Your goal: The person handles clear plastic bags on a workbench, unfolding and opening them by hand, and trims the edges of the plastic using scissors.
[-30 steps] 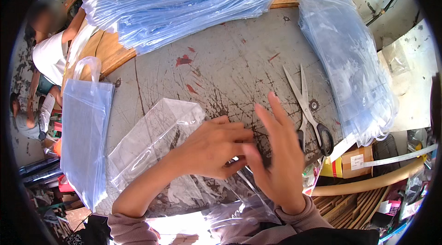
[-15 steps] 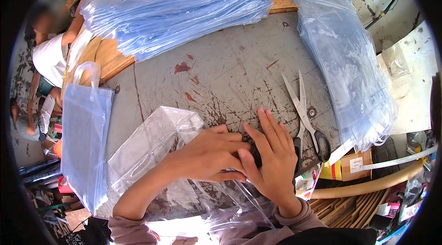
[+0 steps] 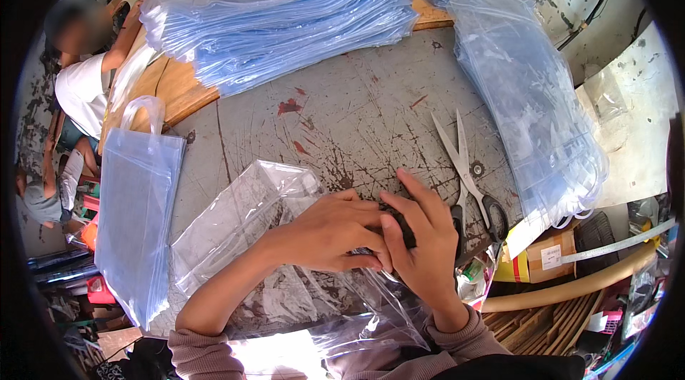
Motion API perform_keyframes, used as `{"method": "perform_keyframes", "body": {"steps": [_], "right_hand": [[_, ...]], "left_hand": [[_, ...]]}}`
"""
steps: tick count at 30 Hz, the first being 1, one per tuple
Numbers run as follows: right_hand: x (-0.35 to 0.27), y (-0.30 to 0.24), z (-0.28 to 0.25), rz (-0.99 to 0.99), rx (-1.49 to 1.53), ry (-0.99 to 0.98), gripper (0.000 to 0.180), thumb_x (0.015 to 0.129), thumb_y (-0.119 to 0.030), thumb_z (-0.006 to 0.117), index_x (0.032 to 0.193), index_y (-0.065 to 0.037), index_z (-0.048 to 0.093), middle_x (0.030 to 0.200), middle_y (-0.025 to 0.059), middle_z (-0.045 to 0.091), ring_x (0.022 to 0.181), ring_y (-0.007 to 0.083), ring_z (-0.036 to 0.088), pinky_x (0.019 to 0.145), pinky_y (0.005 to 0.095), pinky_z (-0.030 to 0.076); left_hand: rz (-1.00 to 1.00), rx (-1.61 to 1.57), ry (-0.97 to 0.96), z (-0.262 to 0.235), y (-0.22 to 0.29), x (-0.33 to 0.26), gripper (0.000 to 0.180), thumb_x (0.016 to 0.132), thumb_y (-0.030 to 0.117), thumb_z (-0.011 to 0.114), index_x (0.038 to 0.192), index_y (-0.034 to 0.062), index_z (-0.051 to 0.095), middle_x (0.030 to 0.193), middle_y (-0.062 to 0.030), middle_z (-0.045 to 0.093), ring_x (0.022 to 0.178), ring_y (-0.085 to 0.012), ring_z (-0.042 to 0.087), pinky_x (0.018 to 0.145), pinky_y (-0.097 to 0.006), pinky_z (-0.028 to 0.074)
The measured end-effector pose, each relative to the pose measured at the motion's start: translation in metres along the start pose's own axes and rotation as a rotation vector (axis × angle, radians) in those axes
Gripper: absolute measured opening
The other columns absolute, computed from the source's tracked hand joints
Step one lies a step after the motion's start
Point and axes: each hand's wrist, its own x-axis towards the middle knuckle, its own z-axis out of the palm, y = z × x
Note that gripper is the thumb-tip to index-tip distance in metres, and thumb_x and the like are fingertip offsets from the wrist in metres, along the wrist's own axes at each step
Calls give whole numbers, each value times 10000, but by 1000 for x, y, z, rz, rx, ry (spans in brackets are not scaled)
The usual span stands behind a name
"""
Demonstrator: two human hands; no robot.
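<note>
Blue plastic bags (image 3: 285,16) are lying stacked across the scarred worktop (image 3: 357,116). A clear plastic bag (image 3: 235,223) is lying at its near edge. Left hand (image 3: 332,231) and right hand (image 3: 421,244) are together gripping a small dark object (image 3: 405,231) on it, beside scissors (image 3: 467,169).

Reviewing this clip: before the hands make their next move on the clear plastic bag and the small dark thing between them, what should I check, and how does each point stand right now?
1. Both hands on the work: ok. The left hand and right hand meet over a small dark thing.
2. What the dark thing is: cannot tell, the fingers mostly cover it.
3. Clear plastic bag lies flat under the hands: ok, though crinkled.
4. Scissors out of the way: not ok. They lie open right beside the right hand, handles nearest.
5. Blue handled bag apart from the work: ok, at the table's left edge.
6. Blue bag stacks stable: cannot tell.
</note>
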Motion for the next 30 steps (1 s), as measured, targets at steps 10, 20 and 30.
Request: {"method": "perform_keyframes", "body": {"steps": [10,20,30], "right_hand": [[-10,23,-45,166,-560,142,400,798,-148,663,1174,-48,566,1103,184,452,968,336,437,820,416,405],[-26,21,-60,207,-426,-24,479,782,-77,659,1239,-33,519,1089,164,420,941,320,470,815,409,416],[-30,25,-48,133,-399,56,413,779,-32,630,1188,-55,577,977,138,447,835,281,452,738,364,403]], "left_hand": [[-171,61,-182,-20,26,5,87,827,197,634,889,153,592,891,31,546,834,-142,533,718,-319,355],[8,344,238,-26,15,9,135,674,89,696,792,123,642,790,25,536,790,-144,542,735,-313,365],[70,455,374,10,-4,9,102,708,129,689,789,99,636,829,8,569,800,-162,561,743,-297,402]]}}
